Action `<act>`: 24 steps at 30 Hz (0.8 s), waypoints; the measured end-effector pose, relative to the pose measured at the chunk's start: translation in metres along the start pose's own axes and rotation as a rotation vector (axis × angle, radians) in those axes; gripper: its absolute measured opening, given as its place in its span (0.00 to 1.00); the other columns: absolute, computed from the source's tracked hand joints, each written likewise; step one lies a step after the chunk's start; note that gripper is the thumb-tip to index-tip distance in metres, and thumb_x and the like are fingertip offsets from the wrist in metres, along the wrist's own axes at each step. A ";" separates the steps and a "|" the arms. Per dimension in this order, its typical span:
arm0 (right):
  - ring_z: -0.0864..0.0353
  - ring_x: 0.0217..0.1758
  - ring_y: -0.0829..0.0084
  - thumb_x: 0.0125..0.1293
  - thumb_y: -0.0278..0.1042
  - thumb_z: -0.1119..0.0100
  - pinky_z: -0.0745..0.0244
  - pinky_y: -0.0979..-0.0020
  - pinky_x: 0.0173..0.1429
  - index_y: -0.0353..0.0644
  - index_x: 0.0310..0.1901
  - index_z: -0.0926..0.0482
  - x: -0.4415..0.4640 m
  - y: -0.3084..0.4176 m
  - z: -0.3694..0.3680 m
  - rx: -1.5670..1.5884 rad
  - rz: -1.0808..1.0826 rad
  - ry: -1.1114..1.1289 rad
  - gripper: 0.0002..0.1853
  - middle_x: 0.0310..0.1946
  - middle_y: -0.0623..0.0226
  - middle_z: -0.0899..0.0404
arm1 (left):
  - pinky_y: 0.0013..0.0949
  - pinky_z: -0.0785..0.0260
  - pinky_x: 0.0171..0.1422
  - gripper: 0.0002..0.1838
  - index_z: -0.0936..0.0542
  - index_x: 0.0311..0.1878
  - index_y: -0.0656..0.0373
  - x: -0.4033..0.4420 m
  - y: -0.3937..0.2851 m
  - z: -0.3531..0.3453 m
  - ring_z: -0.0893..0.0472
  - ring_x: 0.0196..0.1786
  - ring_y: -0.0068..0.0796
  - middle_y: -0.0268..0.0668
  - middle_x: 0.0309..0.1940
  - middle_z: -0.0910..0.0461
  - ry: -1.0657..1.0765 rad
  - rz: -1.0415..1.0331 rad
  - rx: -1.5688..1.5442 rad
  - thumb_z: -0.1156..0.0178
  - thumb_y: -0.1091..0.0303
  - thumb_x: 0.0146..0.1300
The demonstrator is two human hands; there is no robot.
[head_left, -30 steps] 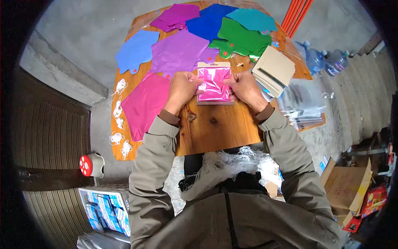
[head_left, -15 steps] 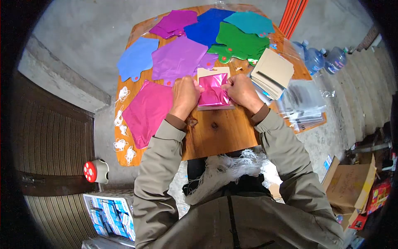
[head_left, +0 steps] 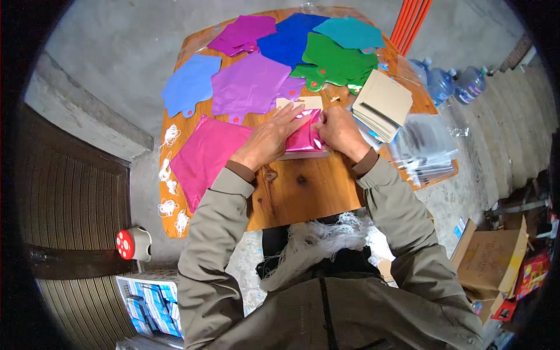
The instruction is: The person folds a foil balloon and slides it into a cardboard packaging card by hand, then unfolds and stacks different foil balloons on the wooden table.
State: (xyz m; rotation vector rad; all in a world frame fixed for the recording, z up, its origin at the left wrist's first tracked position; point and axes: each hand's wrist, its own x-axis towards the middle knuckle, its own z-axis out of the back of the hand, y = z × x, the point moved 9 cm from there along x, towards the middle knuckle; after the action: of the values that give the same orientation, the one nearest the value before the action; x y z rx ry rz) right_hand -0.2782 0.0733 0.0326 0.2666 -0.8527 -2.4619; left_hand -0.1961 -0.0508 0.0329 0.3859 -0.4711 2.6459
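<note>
Head view: inward from the table's (head_left: 303, 204) near edge, the left hand (head_left: 279, 133) lies spread over a pink packet (head_left: 303, 137). The right hand (head_left: 338, 131), equally close, pinches its right side.

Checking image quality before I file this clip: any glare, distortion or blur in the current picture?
Head view: white glare streaks on the folded pink foil beside the left hand's fingers; head view: black corners, with the brown ridged door bowed near the edge; head view: lettering on the cardboard box too soft to read.
</note>
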 end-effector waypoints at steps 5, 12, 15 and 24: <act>0.14 0.30 0.49 0.64 0.34 0.26 0.22 0.51 0.37 0.33 0.34 0.16 -0.009 -0.013 -0.001 0.083 0.144 -0.275 0.12 0.25 0.49 0.17 | 0.54 0.49 0.88 0.40 0.31 0.79 0.51 -0.002 0.001 -0.002 0.39 0.84 0.50 0.44 0.81 0.36 0.056 -0.006 0.004 0.39 0.79 0.61; 0.17 0.42 0.56 0.64 0.34 0.27 0.19 0.58 0.48 0.37 0.40 0.16 -0.099 0.034 0.022 -0.066 0.580 -0.354 0.10 0.39 0.57 0.18 | 0.52 0.47 0.87 0.40 0.31 0.79 0.51 -0.004 -0.004 -0.002 0.38 0.83 0.51 0.45 0.80 0.35 0.044 0.018 0.041 0.42 0.81 0.61; 0.18 0.43 0.57 0.66 0.34 0.31 0.20 0.55 0.45 0.38 0.43 0.16 -0.113 0.044 0.010 -0.228 0.743 -0.286 0.09 0.41 0.59 0.20 | 0.50 0.45 0.87 0.39 0.31 0.79 0.51 -0.001 -0.007 -0.004 0.38 0.83 0.52 0.46 0.80 0.35 0.027 0.022 0.038 0.39 0.79 0.61; 0.20 0.42 0.58 0.65 0.30 0.36 0.21 0.58 0.44 0.37 0.36 0.18 -0.127 0.017 -0.005 -0.311 0.779 -0.061 0.05 0.36 0.60 0.25 | 0.51 0.36 0.81 0.36 0.28 0.76 0.57 -0.024 -0.058 -0.004 0.33 0.79 0.56 0.48 0.77 0.32 -0.058 0.045 0.086 0.34 0.69 0.62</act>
State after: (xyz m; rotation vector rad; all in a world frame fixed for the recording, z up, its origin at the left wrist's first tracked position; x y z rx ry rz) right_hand -0.1623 0.1264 0.0418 -0.2217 -0.4551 -1.8231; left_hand -0.1504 -0.0085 0.0363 0.4850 -0.3890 2.7109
